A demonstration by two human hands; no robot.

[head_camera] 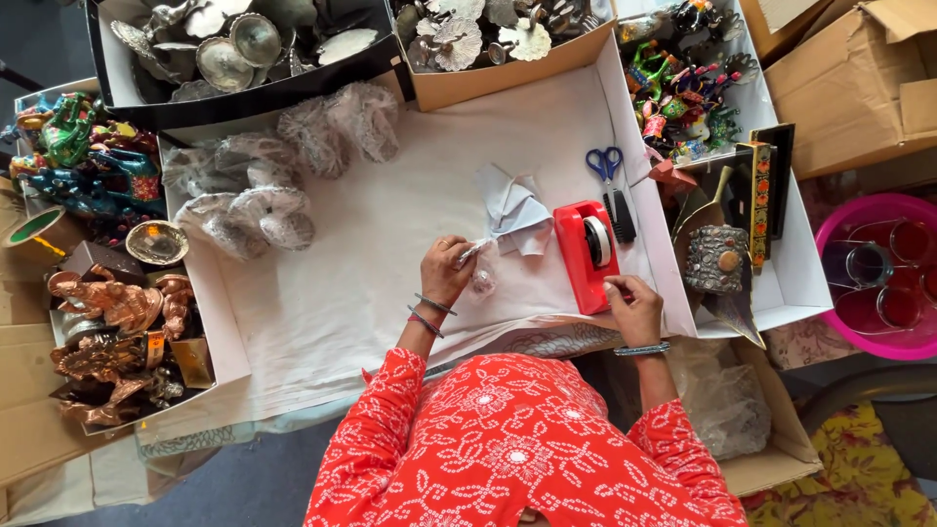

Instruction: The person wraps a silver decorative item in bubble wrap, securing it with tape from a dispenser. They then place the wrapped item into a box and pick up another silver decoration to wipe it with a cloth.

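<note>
My left hand [447,269] is raised over the white sheet [390,195] and pinches a small object wrapped in clear plastic [480,279]. My right hand [634,308] lies with curled fingers against the near right corner of a red tape dispenser [574,263]. Whether it pinches any tape is hidden. Folded white paper sheets [517,210] lie just beyond the wrapped object. Blue-handled scissors [605,164] and a black comb-like tool [621,217] sit behind the dispenser.
Several plastic-wrapped bundles [264,210] lie at the sheet's left. Boxes of silver metal pieces [234,49] stand at the back. Painted figurines [683,98] and copper figures [107,332] fill side boxes. A pink tub [878,337] holding glasses is at the right.
</note>
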